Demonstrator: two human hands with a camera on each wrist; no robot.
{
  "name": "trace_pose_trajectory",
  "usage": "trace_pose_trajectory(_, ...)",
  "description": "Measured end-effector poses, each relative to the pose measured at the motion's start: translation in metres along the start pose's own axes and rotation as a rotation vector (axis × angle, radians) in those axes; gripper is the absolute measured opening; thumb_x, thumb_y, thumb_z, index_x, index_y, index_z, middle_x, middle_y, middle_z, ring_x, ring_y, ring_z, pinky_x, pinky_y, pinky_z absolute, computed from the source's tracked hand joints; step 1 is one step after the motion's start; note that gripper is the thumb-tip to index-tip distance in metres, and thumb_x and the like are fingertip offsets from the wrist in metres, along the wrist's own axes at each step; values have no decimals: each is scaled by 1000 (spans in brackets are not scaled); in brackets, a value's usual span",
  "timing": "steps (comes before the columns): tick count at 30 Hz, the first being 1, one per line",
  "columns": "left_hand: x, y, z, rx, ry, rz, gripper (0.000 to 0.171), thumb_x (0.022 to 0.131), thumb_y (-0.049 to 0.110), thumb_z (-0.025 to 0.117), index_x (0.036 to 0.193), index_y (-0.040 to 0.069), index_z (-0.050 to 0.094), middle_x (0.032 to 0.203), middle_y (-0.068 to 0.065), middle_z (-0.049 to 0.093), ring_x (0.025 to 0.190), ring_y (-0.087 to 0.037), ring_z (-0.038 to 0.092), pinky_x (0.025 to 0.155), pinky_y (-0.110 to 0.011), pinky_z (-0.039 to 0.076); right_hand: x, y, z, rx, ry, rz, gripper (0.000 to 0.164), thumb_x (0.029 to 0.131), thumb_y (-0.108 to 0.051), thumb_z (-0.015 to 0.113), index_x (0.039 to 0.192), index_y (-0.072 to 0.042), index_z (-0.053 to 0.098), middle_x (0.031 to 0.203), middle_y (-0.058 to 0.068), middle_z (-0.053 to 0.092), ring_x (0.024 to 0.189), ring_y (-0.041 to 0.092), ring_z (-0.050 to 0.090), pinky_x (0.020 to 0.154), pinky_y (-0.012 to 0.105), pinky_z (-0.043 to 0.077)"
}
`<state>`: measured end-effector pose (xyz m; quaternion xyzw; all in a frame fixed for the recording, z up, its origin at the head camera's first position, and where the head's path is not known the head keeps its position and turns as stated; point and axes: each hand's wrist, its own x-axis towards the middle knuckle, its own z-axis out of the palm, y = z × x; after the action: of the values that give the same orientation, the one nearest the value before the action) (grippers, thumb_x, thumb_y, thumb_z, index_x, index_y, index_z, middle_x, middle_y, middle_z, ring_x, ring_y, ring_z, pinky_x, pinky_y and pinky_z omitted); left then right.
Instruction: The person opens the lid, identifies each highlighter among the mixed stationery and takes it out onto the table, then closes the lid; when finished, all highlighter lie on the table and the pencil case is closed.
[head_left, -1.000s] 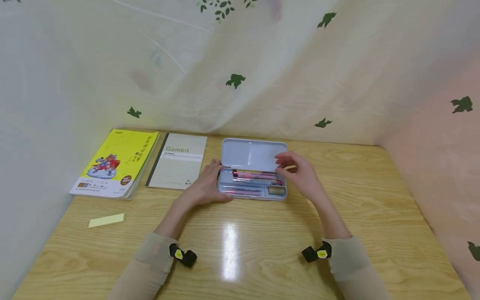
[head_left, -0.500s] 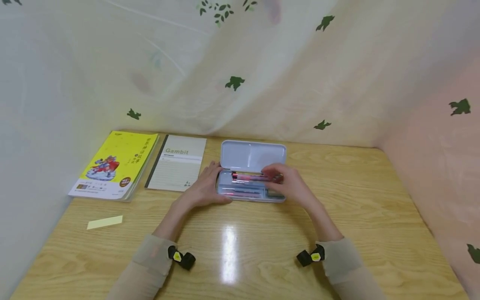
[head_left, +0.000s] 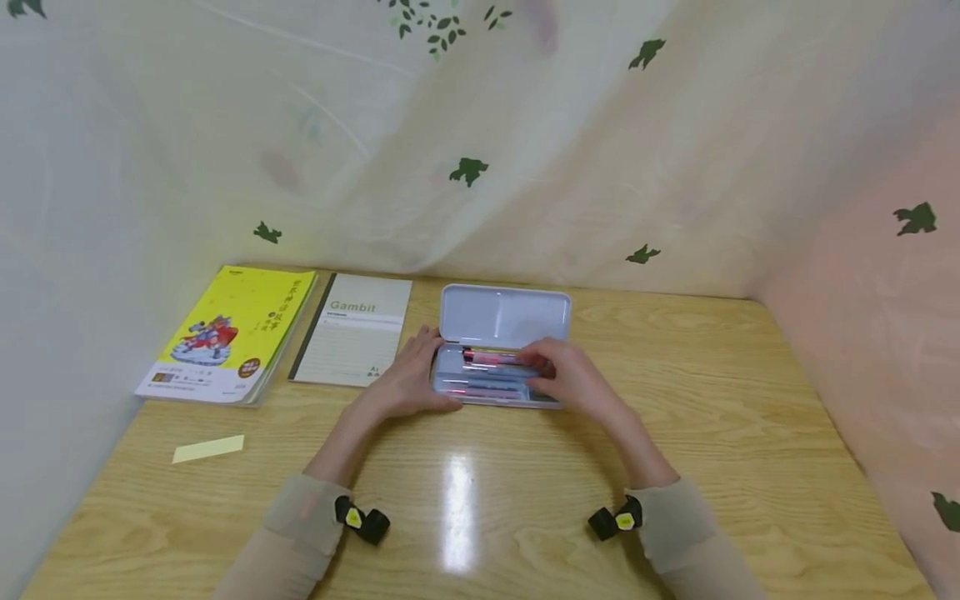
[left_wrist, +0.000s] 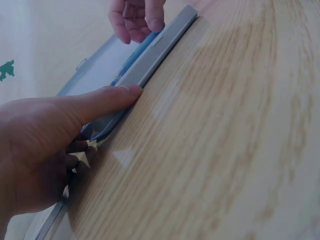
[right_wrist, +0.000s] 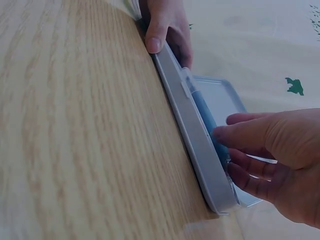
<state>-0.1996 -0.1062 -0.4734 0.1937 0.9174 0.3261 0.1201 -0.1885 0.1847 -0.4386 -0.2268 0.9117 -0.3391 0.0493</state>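
Observation:
An unlidded pale blue pencil case (head_left: pixel 504 317) lies on the table with its lid folded back. My left hand (head_left: pixel 405 377) grips its left end, thumb on the front edge and fingers behind. My right hand (head_left: pixel 573 379) is over the right part of the case with its fingers curled in among the pens. In the right wrist view, its thumb and fingertips sit around a blue pen (right_wrist: pixel 202 107) that shows above the rim. Red-ended and pink pens (head_left: pixel 487 357) lie in the back part of the tray, more in front. The tray's right end is hidden behind the right hand.
A grey-white Gambit notebook (head_left: pixel 352 329) lies left of the case, right by the left hand. Further left is a yellow book (head_left: pixel 232 325), with a pale yellow paper strip (head_left: pixel 208 449) in front. A patterned curtain (head_left: pixel 525 208) hangs behind the wooden table (head_left: pixel 525 467).
My right hand has moved left and down from the case's right edge onto the pens, covering the brownish block at the tray's right end. My left hand keeps its hold on the case.

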Motion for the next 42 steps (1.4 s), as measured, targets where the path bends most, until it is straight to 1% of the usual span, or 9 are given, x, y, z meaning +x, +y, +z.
trace_pose_trajectory(6,0,1,-1,-1,1,3,105,74,43,88,153,-1,35,171,-21,20,162,-40,5,134,-54,8,1,0,3,-67,22,-16,33,87,-1,79,119,-9,74,108,6,73,91,18,60,80,31,54)
trace_pose_trajectory(11,-1,0,-1,4,-5,-2,106,74,43,88,153,-1,34,171,-20,20,162,-40,4,134,-53,7,1,0,4,-114,42,-42,31,87,-1,78,117,-9,75,104,5,73,88,17,60,78,31,53)
trace_pose_trajectory(15,-1,-1,0,11,-2,6,106,74,43,88,152,-2,34,170,-22,21,162,-42,6,134,-54,8,0,1,6,-145,51,-50,30,88,-2,78,117,-10,75,104,4,74,88,17,60,78,32,53)
trace_pose_trajectory(19,-1,-1,1,7,14,17,104,73,42,89,151,-3,36,169,-23,23,161,-44,7,134,-56,10,1,2,7,-162,47,-60,28,89,-3,77,115,-10,76,103,4,74,87,15,60,78,31,54)
trace_pose_trajectory(25,0,-1,1,3,2,0,106,73,43,88,153,-1,34,171,-21,21,162,-40,5,134,-53,7,1,1,6,-192,37,-85,20,90,-5,77,109,-11,78,99,4,74,87,15,60,79,33,55)
trace_pose_trajectory(30,-1,0,0,-4,5,2,105,73,42,88,152,0,35,171,-20,20,162,-40,5,134,-53,8,0,-1,6,-229,15,-80,20,91,-6,75,111,-9,78,101,4,73,89,16,60,80,34,55)
trace_pose_trajectory(36,0,1,0,-8,0,-2,104,74,42,88,153,0,35,171,-20,21,162,-39,4,135,-53,7,-2,-3,4,-234,11,-38,23,93,-8,74,115,-10,77,104,5,70,88,16,57,78,31,52)
trace_pose_trajectory(42,0,0,0,-3,4,-1,103,74,42,88,152,0,36,171,-20,21,162,-40,5,134,-53,7,-2,-3,3,-196,45,-39,23,94,-10,74,116,-11,77,104,4,69,89,16,59,77,31,52)
